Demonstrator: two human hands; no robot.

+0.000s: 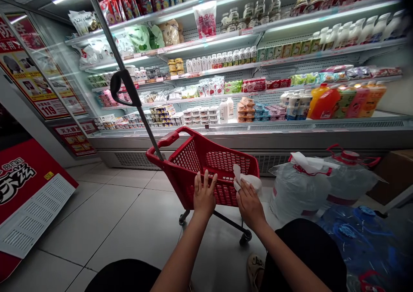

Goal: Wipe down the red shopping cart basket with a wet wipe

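A small red plastic shopping cart stands on the floor in front of me, with a tall grey pole rising at its handle end. My left hand lies against the near side wall of the cart, fingers stretched out and apart, holding nothing. At the right end of that wall, my right hand presses a crumpled white cloth against the cart. The fingers of this hand are close together over the cloth, and part of it sticks up above the rim. Through its lattice walls, the cart's basket shows no goods.
Behind the cart runs a lit refrigerated shelf of bottles, cups and pouches. Large water jugs stand at right, a white cloth lying on top. Blue-capped jugs are nearer. A red freezer cabinet is at left.
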